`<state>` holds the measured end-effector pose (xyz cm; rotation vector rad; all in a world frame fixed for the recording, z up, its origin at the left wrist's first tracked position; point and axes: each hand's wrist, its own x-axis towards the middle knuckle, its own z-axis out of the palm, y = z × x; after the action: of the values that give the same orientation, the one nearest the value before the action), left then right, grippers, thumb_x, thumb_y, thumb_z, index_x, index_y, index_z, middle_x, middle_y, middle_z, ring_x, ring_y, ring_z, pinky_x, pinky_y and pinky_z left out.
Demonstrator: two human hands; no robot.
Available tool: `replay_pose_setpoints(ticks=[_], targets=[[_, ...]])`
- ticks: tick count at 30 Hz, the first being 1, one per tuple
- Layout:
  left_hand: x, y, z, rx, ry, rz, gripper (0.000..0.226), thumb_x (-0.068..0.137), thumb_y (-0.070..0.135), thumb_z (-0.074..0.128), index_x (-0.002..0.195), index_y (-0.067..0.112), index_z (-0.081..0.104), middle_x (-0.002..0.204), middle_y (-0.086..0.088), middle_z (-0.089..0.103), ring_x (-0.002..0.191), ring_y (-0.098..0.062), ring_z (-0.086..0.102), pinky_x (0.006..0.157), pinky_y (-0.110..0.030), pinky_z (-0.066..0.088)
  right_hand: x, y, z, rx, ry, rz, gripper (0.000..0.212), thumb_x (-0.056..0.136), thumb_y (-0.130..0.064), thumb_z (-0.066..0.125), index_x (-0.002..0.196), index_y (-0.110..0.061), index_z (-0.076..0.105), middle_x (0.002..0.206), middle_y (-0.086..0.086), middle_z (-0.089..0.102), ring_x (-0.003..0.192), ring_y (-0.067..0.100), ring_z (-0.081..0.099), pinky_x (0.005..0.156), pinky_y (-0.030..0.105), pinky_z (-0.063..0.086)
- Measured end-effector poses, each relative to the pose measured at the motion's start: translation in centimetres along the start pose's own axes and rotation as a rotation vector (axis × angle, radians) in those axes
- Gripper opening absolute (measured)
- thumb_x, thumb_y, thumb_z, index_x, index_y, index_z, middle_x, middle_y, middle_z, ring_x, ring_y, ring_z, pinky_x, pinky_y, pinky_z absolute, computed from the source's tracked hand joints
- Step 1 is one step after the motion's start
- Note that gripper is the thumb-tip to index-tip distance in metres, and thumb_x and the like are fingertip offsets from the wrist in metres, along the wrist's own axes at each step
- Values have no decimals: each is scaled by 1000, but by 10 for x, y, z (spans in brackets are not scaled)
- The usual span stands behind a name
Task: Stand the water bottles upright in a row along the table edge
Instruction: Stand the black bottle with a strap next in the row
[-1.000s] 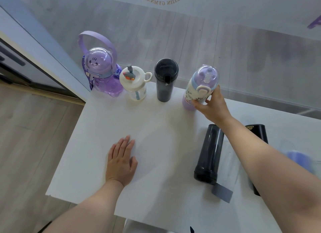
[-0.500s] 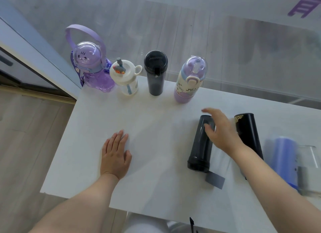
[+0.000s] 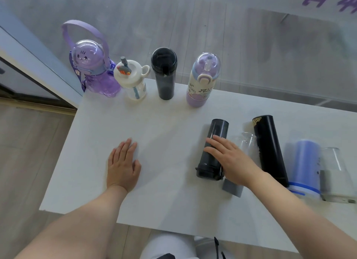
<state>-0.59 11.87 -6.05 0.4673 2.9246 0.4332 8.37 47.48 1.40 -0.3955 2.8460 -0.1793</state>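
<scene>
Right hand off pastel bottle, now upright fourth in row; fingers loosely over lying smoky bottle, not yet curled; left hand flat on desk.

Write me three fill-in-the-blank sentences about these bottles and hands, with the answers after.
1. ____ bottles stand upright along the table's far edge.
2. The right hand rests on the lying smoky grey bottle, whose lid points ____ the person.
3. The left hand lies ____ on the table.

Missing words: four; toward; flat

A white table stands on wood-plank floor beside a glass wall
</scene>
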Motion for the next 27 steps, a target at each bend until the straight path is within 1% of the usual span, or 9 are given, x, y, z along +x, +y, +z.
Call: replay_pose_setpoints(ticks=[3, 5, 8, 11, 13, 16, 20, 23, 27], targets=[[0, 0, 0, -4, 6, 1, 60, 85, 31, 34, 143, 16, 41, 154, -5, 35, 142, -22, 28, 118, -41, 14, 10, -3, -1, -102, -17, -74, 93, 54, 2, 70, 141, -22, 47, 150, 11, 43, 140, 33, 37, 119, 38, 16], [0, 0, 0, -8, 13, 4, 60, 85, 31, 33, 142, 16, 41, 153, -5, 36, 142, -22, 28, 118, -41, 14, 16, -4, -3, -132, -2, -94, 85, 60, -1, 73, 139, -25, 50, 147, 11, 47, 137, 33, 41, 116, 38, 20], [0, 1, 0, -5, 11, 2, 61, 85, 31, 32, 143, 15, 41, 153, -6, 35, 142, -22, 28, 117, -43, 15, 20, -6, -4, -98, 55, -89, 74, 64, -5, 75, 133, -24, 56, 141, 11, 53, 131, 34, 48, 109, 36, 23], [0, 0, 0, -3, 11, 1, 61, 85, 31, 32, 143, 15, 41, 153, -5, 35, 142, -22, 28, 117, -42, 15, 20, -12, -6, -47, 107, -50, 76, 62, -12, 81, 133, -25, 54, 140, 9, 54, 130, 33, 49, 105, 38, 31], [1, 0, -1, -2, 10, -3, 61, 84, 31, 32, 143, 15, 41, 153, -5, 36, 141, -22, 29, 117, -42, 15, 19, -15, -9, 36, 143, 18, 81, 62, -17, 83, 135, -28, 49, 142, 7, 52, 132, 33, 47, 102, 43, 39], [1, 2, -1, -6, 9, -2, 61, 84, 31, 33, 141, 15, 43, 152, -6, 38, 140, -23, 30, 117, -42, 16, 16, -18, -15, 253, 218, 136, 81, 70, -23, 81, 140, -31, 41, 148, 3, 44, 138, 28, 37, 106, 46, 39], [1, 1, 0, 1, 8, -1, 61, 84, 31, 33, 142, 15, 42, 152, -6, 37, 141, -22, 30, 116, -43, 17, 12, -24, -26, 496, 297, 268, 78, 78, -26, 78, 145, -30, 39, 152, -4, 36, 140, 17, 29, 114, 32, 24], [0, 1, 0, 3, 9, -4, 61, 84, 31, 32, 143, 16, 41, 153, -5, 36, 141, -21, 28, 117, -43, 17, 9, -26, -34, 597, 323, 312, 77, 78, -22, 79, 144, -30, 40, 150, -7, 38, 138, 10, 30, 115, 26, 23], [0, 1, -1, -1, 12, -1, 61, 83, 31, 33, 142, 16, 42, 152, -5, 37, 141, -22, 29, 117, -43, 17, 6, -22, -36, 766, 390, 408, 74, 75, -21, 80, 138, -29, 43, 136, -11, 50, 122, 7, 48, 105, 27, 40]])
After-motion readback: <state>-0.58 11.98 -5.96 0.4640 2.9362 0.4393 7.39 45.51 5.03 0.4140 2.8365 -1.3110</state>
